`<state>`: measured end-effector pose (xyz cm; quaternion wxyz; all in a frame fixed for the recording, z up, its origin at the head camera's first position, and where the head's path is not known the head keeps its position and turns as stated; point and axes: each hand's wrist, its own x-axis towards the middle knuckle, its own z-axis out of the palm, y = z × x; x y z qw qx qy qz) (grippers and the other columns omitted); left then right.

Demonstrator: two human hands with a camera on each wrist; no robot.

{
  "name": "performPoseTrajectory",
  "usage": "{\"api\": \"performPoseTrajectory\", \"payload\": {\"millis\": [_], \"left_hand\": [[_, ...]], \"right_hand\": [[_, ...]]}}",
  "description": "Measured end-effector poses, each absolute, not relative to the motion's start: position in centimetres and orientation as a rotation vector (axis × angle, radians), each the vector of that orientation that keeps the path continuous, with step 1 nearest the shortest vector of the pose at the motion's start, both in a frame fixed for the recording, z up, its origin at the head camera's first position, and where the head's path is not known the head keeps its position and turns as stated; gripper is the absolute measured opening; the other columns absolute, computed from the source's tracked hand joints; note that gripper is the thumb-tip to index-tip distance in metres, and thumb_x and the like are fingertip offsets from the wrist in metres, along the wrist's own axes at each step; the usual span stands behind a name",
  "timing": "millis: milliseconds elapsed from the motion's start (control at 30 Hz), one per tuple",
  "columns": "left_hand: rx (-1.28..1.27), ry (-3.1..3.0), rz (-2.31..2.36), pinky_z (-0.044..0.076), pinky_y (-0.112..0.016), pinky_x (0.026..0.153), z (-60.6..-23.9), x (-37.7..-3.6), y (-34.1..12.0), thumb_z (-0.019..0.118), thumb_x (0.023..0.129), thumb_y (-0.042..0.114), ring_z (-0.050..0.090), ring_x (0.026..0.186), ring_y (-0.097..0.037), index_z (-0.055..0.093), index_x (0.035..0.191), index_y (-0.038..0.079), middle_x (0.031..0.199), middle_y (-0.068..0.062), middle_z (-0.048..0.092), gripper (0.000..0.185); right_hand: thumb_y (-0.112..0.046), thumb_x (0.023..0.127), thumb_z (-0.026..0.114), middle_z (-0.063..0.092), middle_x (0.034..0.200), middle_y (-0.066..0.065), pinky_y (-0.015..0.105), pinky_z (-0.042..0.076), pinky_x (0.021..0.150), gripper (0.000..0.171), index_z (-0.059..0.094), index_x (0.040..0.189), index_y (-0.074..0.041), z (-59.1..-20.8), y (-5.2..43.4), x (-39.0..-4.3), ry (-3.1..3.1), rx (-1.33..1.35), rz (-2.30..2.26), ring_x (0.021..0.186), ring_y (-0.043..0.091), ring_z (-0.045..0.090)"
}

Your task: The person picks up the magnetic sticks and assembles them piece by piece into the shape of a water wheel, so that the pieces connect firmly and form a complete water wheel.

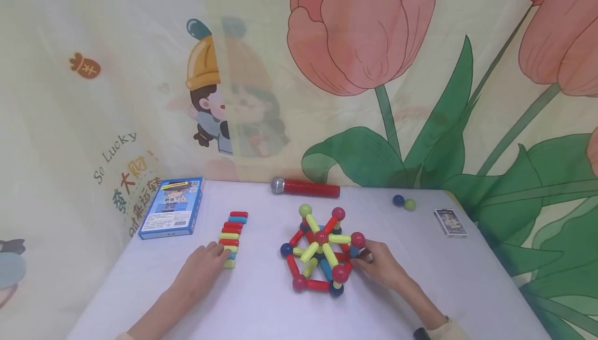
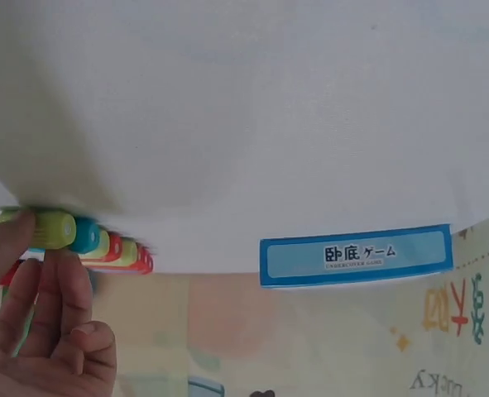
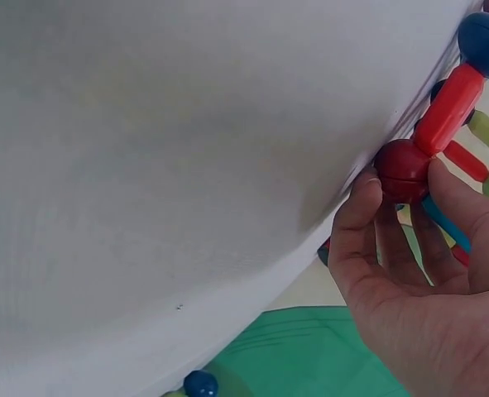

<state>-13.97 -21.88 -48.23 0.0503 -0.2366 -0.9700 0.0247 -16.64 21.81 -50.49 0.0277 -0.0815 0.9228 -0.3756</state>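
A row of short magnetic sticks, red, blue and yellow-green, lies left of centre on the table. My left hand is at its near end, thumb and fingers pinching a yellow-green stick. Right of the row stands a built frame of magnetic sticks and balls, with red, blue and yellow-green parts joined in a ring and spokes rising to balls above. At its right side my right hand grips a red ball between thumb and fingers. A red stick joins that ball to a blue one.
On the white table, a blue game box lies at back left and a red microphone at the back. Loose blue and yellow-green balls sit back right, near a small card pack. A printed curtain hangs behind.
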Motion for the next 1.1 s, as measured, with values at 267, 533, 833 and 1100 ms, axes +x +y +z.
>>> {"api": "performPoseTrajectory", "payload": {"millis": [267, 533, 833, 1100], "left_hand": [[-0.819, -2.958, 0.063, 0.060, -0.054, 0.098, -48.4, -13.9, -21.5, 0.095, 0.080, 0.007, 0.069, 0.119, -0.038, 0.075, 0.120, 0.001, 0.123, -0.019, 0.073, 0.045], [-0.598, -2.974, -1.122, 0.059, -0.028, 0.080, -46.6, -13.0, -15.2, 0.088, 0.090, 0.013, 0.064, 0.088, -0.009, 0.071, 0.108, 0.015, 0.096, 0.011, 0.069, 0.025], [-0.822, -2.833, -1.483, 0.051, -0.024, 0.076, -47.8, -12.7, -9.8, 0.086, 0.092, 0.011, 0.064, 0.088, -0.010, 0.071, 0.105, 0.017, 0.095, 0.013, 0.070, 0.021], [-0.881, -2.889, -1.364, 0.056, -0.023, 0.083, -48.3, -13.2, -9.6, 0.089, 0.092, 0.017, 0.062, 0.093, -0.004, 0.069, 0.110, 0.020, 0.101, 0.014, 0.067, 0.027]], "right_hand": [[-0.004, 0.087, 0.090, 0.076, 0.104, -0.004, 0.033, 0.064, 0.078, 0.042, 0.073, 0.126, -0.008, -50.4, 21.6, -16.6, 2.858, -0.224, -1.151, 0.094, 0.015, 0.071], [-0.008, 0.089, 0.089, 0.076, 0.110, -0.002, 0.039, 0.064, 0.083, 0.043, 0.072, 0.129, -0.009, -49.6, 22.6, -17.0, 2.782, -0.280, -1.095, 0.100, 0.018, 0.071], [-0.006, 0.096, 0.080, 0.073, 0.118, 0.019, 0.039, 0.061, 0.082, 0.034, 0.070, 0.128, 0.002, -47.7, 29.2, -20.6, 3.010, -0.460, -0.947, 0.099, 0.029, 0.070], [-0.006, 0.099, 0.070, 0.046, 0.140, 0.042, 0.074, 0.048, 0.096, 0.052, 0.052, 0.143, 0.014, -48.8, 34.3, -25.2, 3.320, -0.276, -0.763, 0.123, 0.063, 0.050]]}}
